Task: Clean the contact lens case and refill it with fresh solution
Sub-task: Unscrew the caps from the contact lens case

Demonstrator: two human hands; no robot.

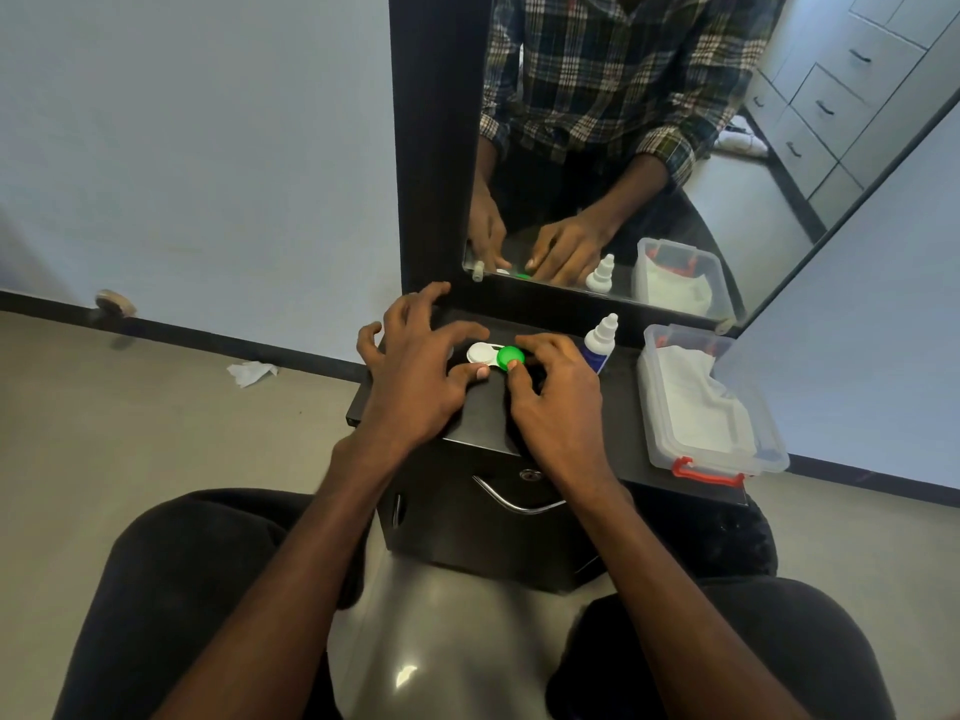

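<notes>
1. Nearest the camera, the person's two forearms are seen reaching forward from the lap toward the contact lens case, which is taken as the landmark here.
2. The case is lying flat on the black cabinet top, its long axis running left to right, with a white cap on its left end and a green cap on its right end.
3. The left hand is placed just left of the case; its thumb is pressed against the case's near-left edge, while the other fingers are spread and raised, curled round nothing.
4. The right hand is placed just right of the case; the green cap is pinched between thumb and fingers, so this hand is the nearer one for unscrewing, which is judged to be the coming move.
5. Just right of the case, behind the right hand, a solution bottle is standing upright.
6. Further right of the case, a clear plastic box holding tissues is seen.
7. Beyond the case, a mirror is mounted.
</notes>
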